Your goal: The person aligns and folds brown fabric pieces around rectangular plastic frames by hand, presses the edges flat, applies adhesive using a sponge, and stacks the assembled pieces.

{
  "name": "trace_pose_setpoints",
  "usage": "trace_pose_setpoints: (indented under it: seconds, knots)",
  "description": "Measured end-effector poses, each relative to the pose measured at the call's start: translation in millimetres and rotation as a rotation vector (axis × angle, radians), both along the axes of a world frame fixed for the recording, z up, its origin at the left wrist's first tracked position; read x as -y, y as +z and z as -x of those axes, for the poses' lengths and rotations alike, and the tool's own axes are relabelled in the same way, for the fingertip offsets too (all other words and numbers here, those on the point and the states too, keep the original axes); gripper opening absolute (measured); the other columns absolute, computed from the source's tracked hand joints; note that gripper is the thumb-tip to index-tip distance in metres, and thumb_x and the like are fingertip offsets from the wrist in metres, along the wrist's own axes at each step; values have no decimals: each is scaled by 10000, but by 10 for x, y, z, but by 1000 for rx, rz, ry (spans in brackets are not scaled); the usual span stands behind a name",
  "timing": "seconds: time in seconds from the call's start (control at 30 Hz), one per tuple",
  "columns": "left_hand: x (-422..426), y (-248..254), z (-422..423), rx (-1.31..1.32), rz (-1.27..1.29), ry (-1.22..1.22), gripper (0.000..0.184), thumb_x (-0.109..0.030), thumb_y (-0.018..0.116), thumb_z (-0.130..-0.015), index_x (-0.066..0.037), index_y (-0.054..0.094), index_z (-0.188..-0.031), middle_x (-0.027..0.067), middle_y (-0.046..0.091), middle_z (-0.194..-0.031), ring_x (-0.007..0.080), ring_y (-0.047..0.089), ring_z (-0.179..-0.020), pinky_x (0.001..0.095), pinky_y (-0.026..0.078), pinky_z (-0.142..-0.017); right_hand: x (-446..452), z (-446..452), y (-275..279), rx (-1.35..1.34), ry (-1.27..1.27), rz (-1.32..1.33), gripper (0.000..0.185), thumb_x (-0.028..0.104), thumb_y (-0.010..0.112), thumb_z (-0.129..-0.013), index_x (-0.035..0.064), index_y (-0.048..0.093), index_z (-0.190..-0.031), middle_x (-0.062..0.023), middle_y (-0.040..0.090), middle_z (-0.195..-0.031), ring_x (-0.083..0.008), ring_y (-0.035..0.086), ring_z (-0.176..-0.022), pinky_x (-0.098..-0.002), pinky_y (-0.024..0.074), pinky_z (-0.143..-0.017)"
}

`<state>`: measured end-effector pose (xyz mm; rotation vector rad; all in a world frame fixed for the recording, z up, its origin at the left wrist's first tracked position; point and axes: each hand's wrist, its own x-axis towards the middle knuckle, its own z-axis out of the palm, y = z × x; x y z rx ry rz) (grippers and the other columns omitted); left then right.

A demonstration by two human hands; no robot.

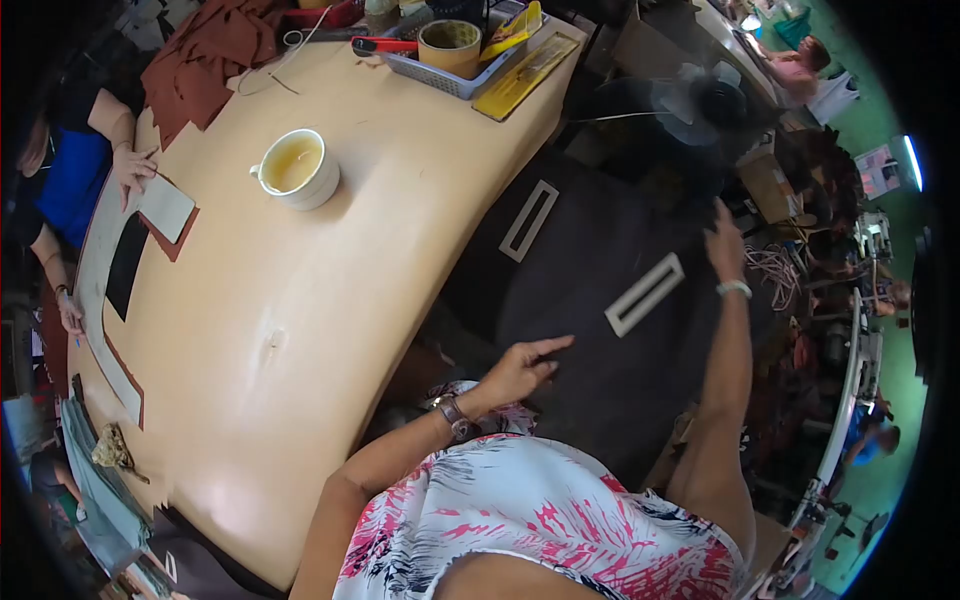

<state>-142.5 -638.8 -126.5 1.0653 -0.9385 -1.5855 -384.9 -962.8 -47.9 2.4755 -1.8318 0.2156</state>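
A large dark sheet lies in front of me, with two pale rectangular frames on it. One frame is at the upper left, the other nearer the right. My left hand, with a watch at its wrist, is over the sheet's lower left part, index finger stretched out and nothing in it. Near the sheet's right edge is my right hand, fingers extended, a pale bracelet at the wrist; nothing shows in it.
On the tan table stand a cup and a basket with tape. Brown pieces lie behind. A co-worker's hands rest at the far left. A blurred fan stands beyond the sheet.
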Motion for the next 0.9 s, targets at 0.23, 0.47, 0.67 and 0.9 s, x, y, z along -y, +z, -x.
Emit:
trace_pose_setpoints:
  seconds: [0.23, 0.47, 0.67, 0.9]
  knots:
    - [6, -536, -89, -8, -356, -13, 432, -49, 533, -866, -71, 472, -1294, -26, 555, -844, 38, 486, -741, 206, 460, -695, 460, -1188, -1019, -167, 251, 40, 600, 42, 541, -775, 144, 380, -1344, -122, 635, -888, -290, 581, -911, -572, 288, -953]
    - [135, -477, -116, -76, -376, 75, 432, -73, 562, -857, -67, 482, -1281, -1, 577, -950, 54, 524, -781, 216, 469, -704, 574, -1565, -1164, -167, 245, -50, 582, 64, 524, -811, 125, 340, -1360, -116, 622, -969, -279, 533, -1019, -587, 256, -998]
    - [125, -466, -165, -84, -419, 82, 530, -155, 572, -856, -46, 382, -1339, 37, 630, -959, 99, 590, -848, 243, 471, -714, 223, -1502, -1267, 90, 132, 102, 609, 193, 526, -860, 101, 249, -1394, -135, 428, -1297, -340, 320, -1260, -570, 219, -1024]
    - [-30, 14, -390, 50, -394, -126, 584, -218, 559, -870, -18, 315, -1362, 69, 668, -863, 130, 613, -872, 273, 460, -782, -775, -1045, -1065, 123, -132, 222, 622, 298, 512, -881, 30, 252, -1379, -147, 359, -1370, -378, 277, -1279, -567, 208, -1008]
